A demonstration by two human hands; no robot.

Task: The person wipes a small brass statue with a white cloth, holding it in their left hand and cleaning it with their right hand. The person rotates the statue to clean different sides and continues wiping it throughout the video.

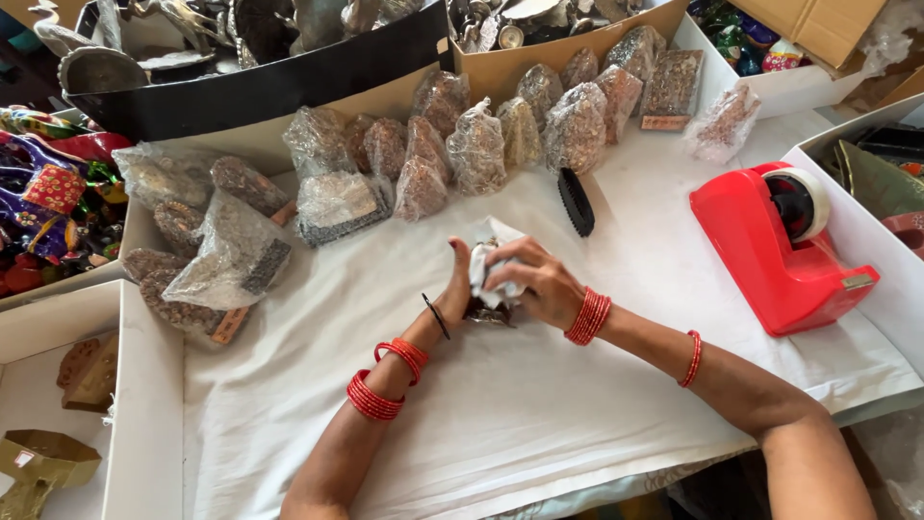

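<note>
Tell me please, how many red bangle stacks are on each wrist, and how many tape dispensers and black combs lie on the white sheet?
Red bangle stacks, left wrist: 2
Red bangle stacks, right wrist: 2
Red tape dispenser: 1
Black comb: 1
Total: 6
Both hands hold a small item in white paper.

Clear wrapped pkgs (500, 140) rowed along boxes (brown contents); pile (217, 250) left.
</note>
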